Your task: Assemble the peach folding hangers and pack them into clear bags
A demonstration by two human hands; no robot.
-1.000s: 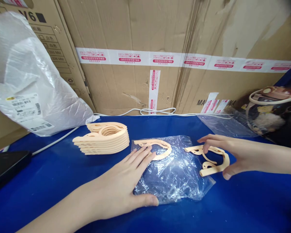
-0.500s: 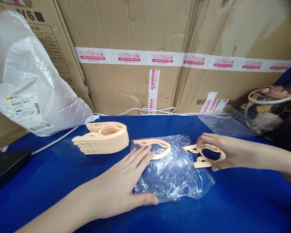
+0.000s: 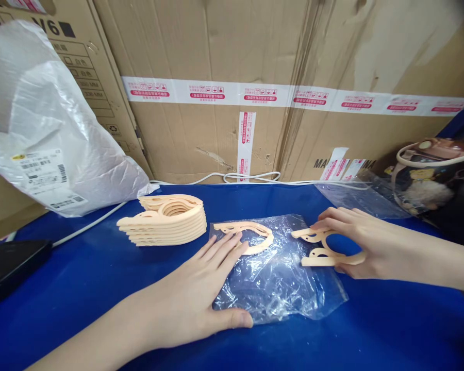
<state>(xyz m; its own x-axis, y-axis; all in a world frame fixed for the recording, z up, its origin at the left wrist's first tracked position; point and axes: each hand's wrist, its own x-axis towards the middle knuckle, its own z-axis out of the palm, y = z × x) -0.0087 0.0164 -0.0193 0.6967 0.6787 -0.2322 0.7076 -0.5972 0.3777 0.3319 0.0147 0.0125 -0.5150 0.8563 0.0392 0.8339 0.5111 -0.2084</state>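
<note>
My left hand (image 3: 189,296) lies flat with its fingers stretched out, over the left side of a clear plastic bag (image 3: 278,288) and part of a beige folding hanger (image 3: 251,225). Whether that hanger is inside the bag or on top, I cannot tell. My right hand (image 3: 361,245) grips another folded beige folding hanger (image 3: 317,260) by its curved end, fingers above and thumb below. Its two arm tips point left, at the bag's right edge. To the left stands a neat stack of several matching folding hangers (image 3: 170,234).
On the blue table (image 3: 100,309), a white mailing bag (image 3: 62,129) leans at the back left above a black object (image 3: 15,268). Cardboard boxes (image 3: 212,139) line the back, with a white cable (image 3: 251,178) before them. A transparent pouch (image 3: 429,175) sits at right.
The hanger in my right hand has turned slightly, its lower arm shifting left over the bag's edge. My right hand's fingers have shifted slightly on it. My left hand stays in place.
</note>
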